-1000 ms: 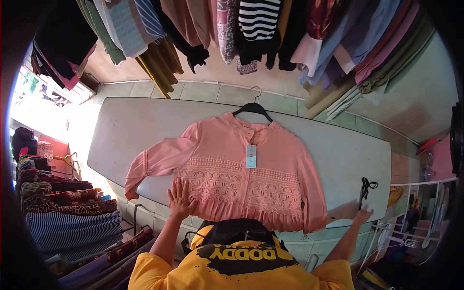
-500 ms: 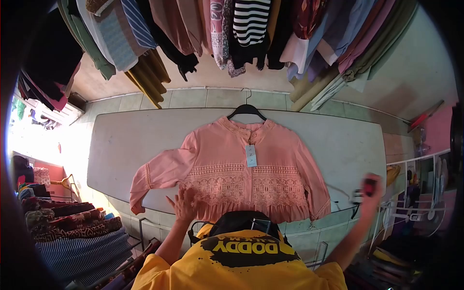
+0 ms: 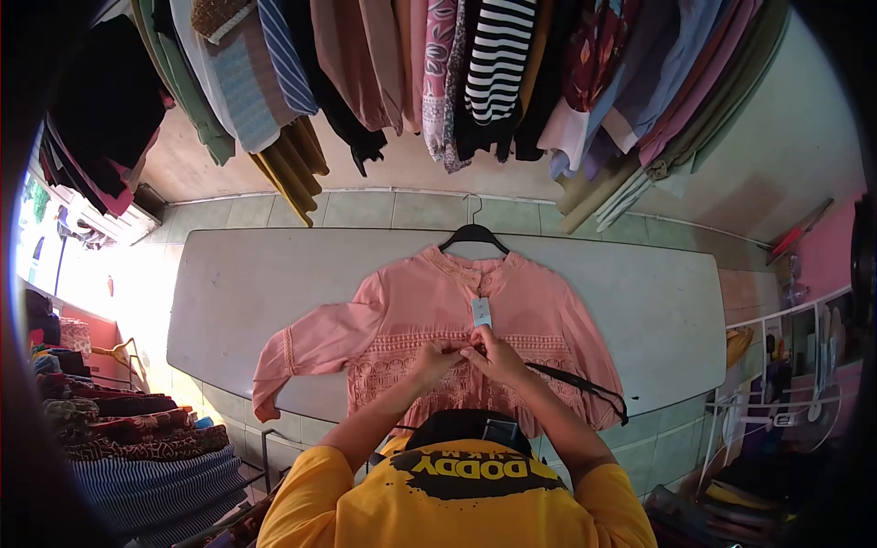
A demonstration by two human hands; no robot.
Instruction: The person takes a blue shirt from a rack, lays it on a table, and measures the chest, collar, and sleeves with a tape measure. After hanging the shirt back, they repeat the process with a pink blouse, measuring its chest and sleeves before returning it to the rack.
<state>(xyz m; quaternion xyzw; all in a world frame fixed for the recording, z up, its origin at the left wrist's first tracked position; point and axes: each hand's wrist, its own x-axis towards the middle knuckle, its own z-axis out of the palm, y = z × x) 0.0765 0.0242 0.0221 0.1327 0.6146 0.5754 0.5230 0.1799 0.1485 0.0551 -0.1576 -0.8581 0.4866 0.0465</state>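
Observation:
A pink long-sleeved blouse (image 3: 438,301) with lace bands lies on a black hanger (image 3: 473,236), its left-hand sleeve bent outward. A pale hang tag (image 3: 481,312) lies below its collar. Over the front placket, my left hand (image 3: 437,359) and my right hand (image 3: 496,356) meet with fingertips pinched together just under the tag. What sits between the fingers is too small to make out. From beside my right wrist, a black strap (image 3: 580,381) runs across the blouse to its right-hand cuff; its near end is hidden.
The blouse rests on a long grey-white table (image 3: 247,292). Clothes on hangers (image 3: 498,68) hang beyond its far edge. Folded fabrics (image 3: 151,457) are stacked at the lower left, and a white wire rack (image 3: 772,402) stands at the right.
My right hand has come in from the far right, where it held a dark and red object, to the blouse's middle. My left hand has moved up to join it. The black strap now crosses the blouse.

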